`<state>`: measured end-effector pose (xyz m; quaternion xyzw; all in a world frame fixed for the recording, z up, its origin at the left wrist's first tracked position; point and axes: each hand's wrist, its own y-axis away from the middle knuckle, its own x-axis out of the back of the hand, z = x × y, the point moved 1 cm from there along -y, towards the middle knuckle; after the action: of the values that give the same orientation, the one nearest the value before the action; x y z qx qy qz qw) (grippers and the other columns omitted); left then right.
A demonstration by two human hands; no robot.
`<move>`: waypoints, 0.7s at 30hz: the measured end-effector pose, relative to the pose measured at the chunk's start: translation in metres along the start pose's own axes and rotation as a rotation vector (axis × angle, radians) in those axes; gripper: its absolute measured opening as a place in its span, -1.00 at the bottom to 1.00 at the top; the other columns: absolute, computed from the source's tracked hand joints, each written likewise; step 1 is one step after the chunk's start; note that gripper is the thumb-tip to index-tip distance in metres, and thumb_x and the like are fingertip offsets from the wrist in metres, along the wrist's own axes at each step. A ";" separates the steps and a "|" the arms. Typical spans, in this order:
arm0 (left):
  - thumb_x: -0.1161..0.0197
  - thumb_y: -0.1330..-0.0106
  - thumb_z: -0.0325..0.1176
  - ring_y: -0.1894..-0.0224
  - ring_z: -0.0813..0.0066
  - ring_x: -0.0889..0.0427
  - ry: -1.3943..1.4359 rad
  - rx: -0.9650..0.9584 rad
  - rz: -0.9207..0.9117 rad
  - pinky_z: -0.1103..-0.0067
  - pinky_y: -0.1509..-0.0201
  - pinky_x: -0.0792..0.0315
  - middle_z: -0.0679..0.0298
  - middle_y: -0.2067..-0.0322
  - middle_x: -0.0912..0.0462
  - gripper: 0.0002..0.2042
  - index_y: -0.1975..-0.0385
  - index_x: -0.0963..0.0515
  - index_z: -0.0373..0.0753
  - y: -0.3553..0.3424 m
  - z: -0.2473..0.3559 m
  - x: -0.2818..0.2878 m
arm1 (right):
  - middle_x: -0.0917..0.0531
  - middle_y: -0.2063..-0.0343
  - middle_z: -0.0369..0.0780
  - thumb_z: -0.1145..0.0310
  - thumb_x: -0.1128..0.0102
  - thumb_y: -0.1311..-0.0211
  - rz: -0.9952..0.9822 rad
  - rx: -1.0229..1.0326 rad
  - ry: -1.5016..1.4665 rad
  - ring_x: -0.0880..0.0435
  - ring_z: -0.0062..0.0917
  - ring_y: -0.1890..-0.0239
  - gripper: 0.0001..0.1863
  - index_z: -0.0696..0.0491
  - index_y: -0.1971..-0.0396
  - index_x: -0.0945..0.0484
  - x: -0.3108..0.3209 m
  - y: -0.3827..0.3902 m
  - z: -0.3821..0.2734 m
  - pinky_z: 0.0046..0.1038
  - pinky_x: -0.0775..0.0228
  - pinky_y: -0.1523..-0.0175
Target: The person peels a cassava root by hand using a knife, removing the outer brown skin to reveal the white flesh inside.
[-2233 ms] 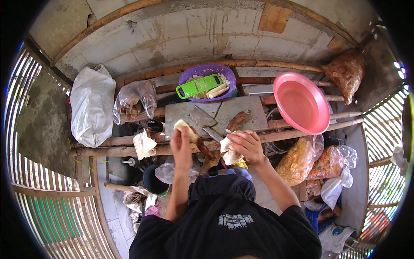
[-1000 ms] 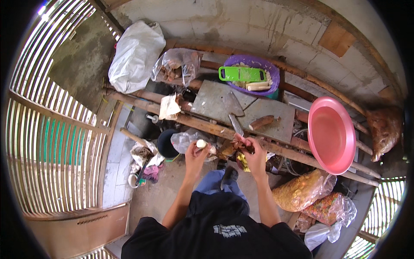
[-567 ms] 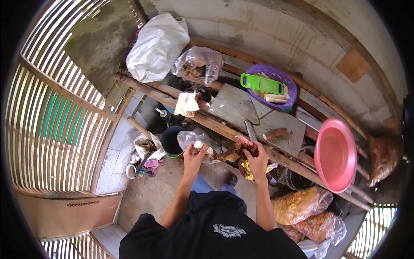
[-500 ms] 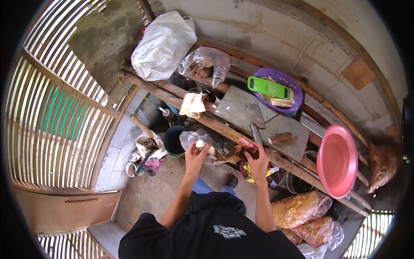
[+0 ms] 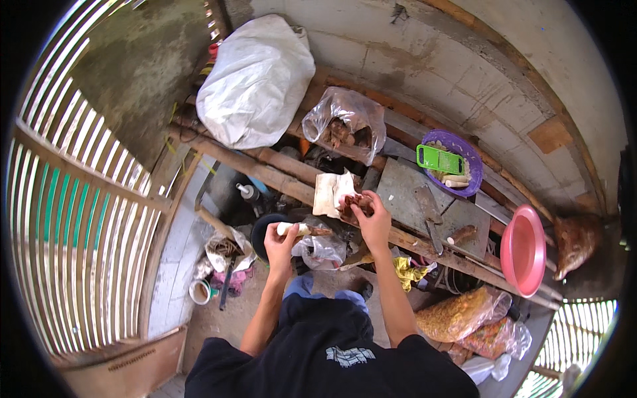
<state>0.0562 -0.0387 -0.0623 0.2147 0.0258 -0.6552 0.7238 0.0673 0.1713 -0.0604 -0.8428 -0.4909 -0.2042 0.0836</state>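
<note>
My left hand (image 5: 279,244) is closed on a white peeled root (image 5: 292,229) with brown skin on its far end, held over the clear plastic bags below the bench. My right hand (image 5: 371,215) is closed on brown peelings (image 5: 350,205) beside a cream sheet (image 5: 325,194) lying on the bamboo rails. On the grey slab (image 5: 412,198) to the right are a cleaver (image 5: 428,204), a knife (image 5: 434,235) and an unpeeled root (image 5: 462,234). Behind them a purple basin (image 5: 458,143) holds white shreds and peeled pieces, with a green grater (image 5: 438,158) across it.
A white sack (image 5: 255,79) and a bag of brown roots (image 5: 342,119) lie along the bench, a pink basin (image 5: 517,252) at its right end. Below are a dark bucket (image 5: 260,225), clutter and bags of yellow pieces (image 5: 451,315). Slatted walls stand at both sides.
My view has turned, shifting the bench rightward. My right hand has moved up and left to the cream sheet with the peelings; my left hand, still holding the root, has shifted slightly left.
</note>
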 end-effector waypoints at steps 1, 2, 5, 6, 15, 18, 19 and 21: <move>-0.21 -0.12 -0.44 0.31 0.50 -0.55 -0.009 -0.001 0.008 0.58 0.25 -0.51 0.25 0.39 -0.49 -0.80 0.37 -0.30 -0.28 -0.003 -0.004 0.003 | -0.58 0.39 -0.13 0.33 -0.24 0.06 0.079 0.088 0.108 -0.58 -0.36 0.35 -0.62 0.07 0.18 -0.43 -0.005 -0.006 -0.004 -0.46 -0.38 0.25; -0.20 -0.13 -0.44 0.30 0.48 -0.55 0.043 0.024 0.022 0.56 0.24 -0.52 0.26 0.41 -0.48 -0.79 0.37 -0.28 -0.28 -0.003 0.001 0.005 | -0.57 0.39 -0.13 0.36 -0.24 0.05 0.151 0.173 0.217 -0.58 -0.39 0.37 -0.63 0.14 0.20 -0.42 -0.012 -0.010 -0.009 -0.47 -0.39 0.26; -0.17 -0.15 -0.45 0.29 0.43 -0.55 0.169 0.098 0.030 0.49 0.17 -0.53 0.23 0.41 -0.47 -0.80 0.38 -0.25 -0.27 -0.001 0.011 0.006 | -0.48 0.30 -0.19 0.26 -0.25 0.10 0.192 0.281 0.548 -0.41 -0.31 0.20 -0.61 -0.01 0.19 -0.46 -0.020 -0.007 -0.007 -0.37 -0.29 0.12; -0.17 -0.15 -0.45 0.29 0.43 -0.55 0.160 0.111 0.027 0.49 0.17 -0.53 0.23 0.41 -0.47 -0.80 0.38 -0.25 -0.27 0.000 0.014 0.005 | -0.48 0.30 -0.19 0.26 -0.25 0.10 0.193 0.265 0.550 -0.41 -0.31 0.20 -0.61 -0.01 0.19 -0.46 -0.020 -0.003 -0.002 -0.37 -0.29 0.12; -0.14 -0.15 -0.52 0.22 0.35 -0.54 0.332 0.145 -0.178 0.43 0.10 -0.50 0.14 0.34 -0.47 -0.80 0.39 -0.21 -0.26 -0.002 0.035 -0.025 | -0.43 0.16 -0.16 0.20 -0.14 -0.04 0.319 0.332 0.380 -0.33 -0.27 0.09 -0.61 0.07 0.14 -0.44 0.005 0.035 -0.032 -0.31 -0.12 -0.04; -0.14 -0.10 -0.60 0.20 0.31 -0.52 0.319 0.061 -0.272 0.45 0.06 -0.47 0.08 0.29 -0.45 -0.78 0.42 -0.20 -0.26 -0.002 0.041 -0.038 | -0.45 0.16 -0.16 0.21 -0.11 -0.10 0.270 0.335 0.190 -0.38 -0.40 0.13 -0.57 0.10 0.05 -0.37 0.007 0.044 -0.053 -0.43 -0.21 0.05; -0.14 -0.10 -0.60 0.20 0.31 -0.52 0.319 0.066 -0.291 0.45 0.06 -0.47 0.08 0.29 -0.45 -0.78 0.42 -0.20 -0.26 -0.002 0.039 -0.041 | -0.46 0.18 -0.18 0.25 -0.09 -0.14 0.236 0.282 0.083 -0.42 -0.53 0.18 -0.56 0.09 -0.01 -0.32 0.008 0.048 -0.054 -0.54 -0.28 0.16; -0.20 -0.02 -0.66 0.17 0.34 -0.49 0.226 -0.048 -0.358 0.52 0.04 -0.39 0.09 0.30 -0.46 -0.74 0.44 -0.22 -0.28 -0.001 0.038 -0.048 | -0.47 0.21 -0.19 0.27 -0.08 -0.16 0.151 0.152 -0.235 -0.44 -0.56 0.22 -0.52 0.10 -0.05 -0.24 0.012 0.054 -0.052 -0.58 -0.28 0.18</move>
<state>0.0393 -0.0071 -0.0129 0.2617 0.1601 -0.7443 0.5932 0.1053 0.1363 -0.0053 -0.8867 -0.4464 -0.0596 0.1045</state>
